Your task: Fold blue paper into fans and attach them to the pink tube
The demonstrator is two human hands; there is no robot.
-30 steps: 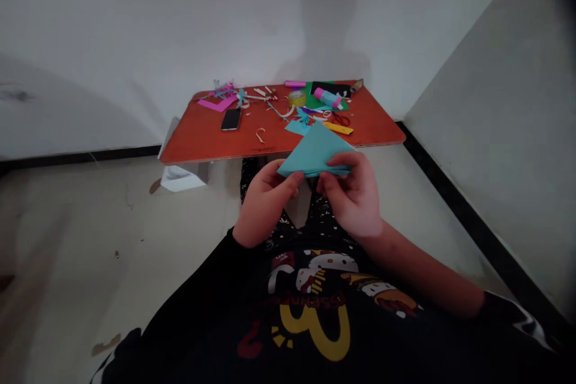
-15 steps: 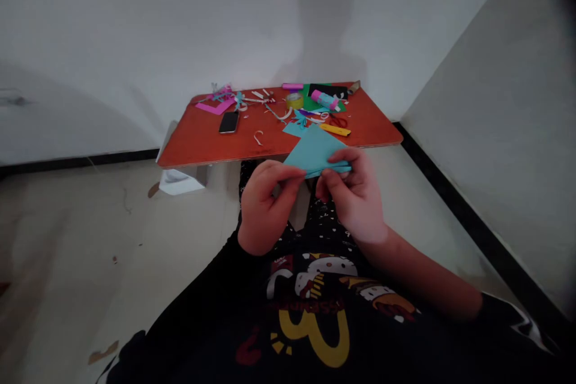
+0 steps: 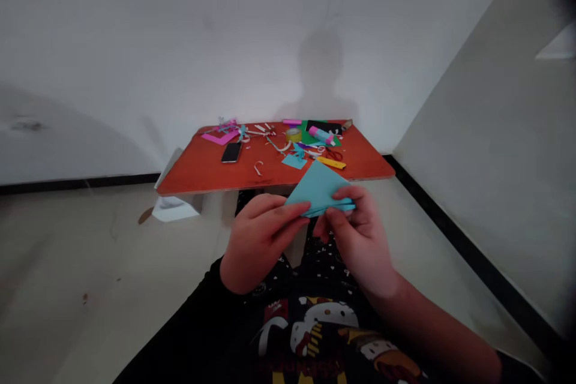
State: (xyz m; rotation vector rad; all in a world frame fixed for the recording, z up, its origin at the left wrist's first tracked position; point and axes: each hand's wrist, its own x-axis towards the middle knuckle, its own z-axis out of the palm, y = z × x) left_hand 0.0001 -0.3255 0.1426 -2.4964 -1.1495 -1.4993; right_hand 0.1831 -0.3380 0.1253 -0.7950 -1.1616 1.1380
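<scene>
A folded sheet of light-blue paper [image 3: 318, 186] is held up above my lap, in front of the table's near edge. Its layers show along the lower edge, and one corner points away from me. My left hand [image 3: 260, 239] pinches the lower left part of the paper between thumb and fingers. At the right end of the same edge, my right hand [image 3: 360, 233] grips the folded layers, thumb below and fingers on top. Part of the paper is hidden by the fingers.
The red table [image 3: 202, 177] stands against the wall. On it lie a phone [image 3: 231, 152], yellow tape [image 3: 294, 134], a yellow cutter [image 3: 330, 162], red-handled scissors [image 3: 333, 154], a pink-and-blue tube [image 3: 321, 135], green paper [image 3: 306, 129] and pink paper [image 3: 220, 138]. Paper scraps are scattered about.
The view has tilted up, so the table and hands sit lower in the picture. My left fingers now lie further over the paper's lower left edge. Both hands keep hold of it.
</scene>
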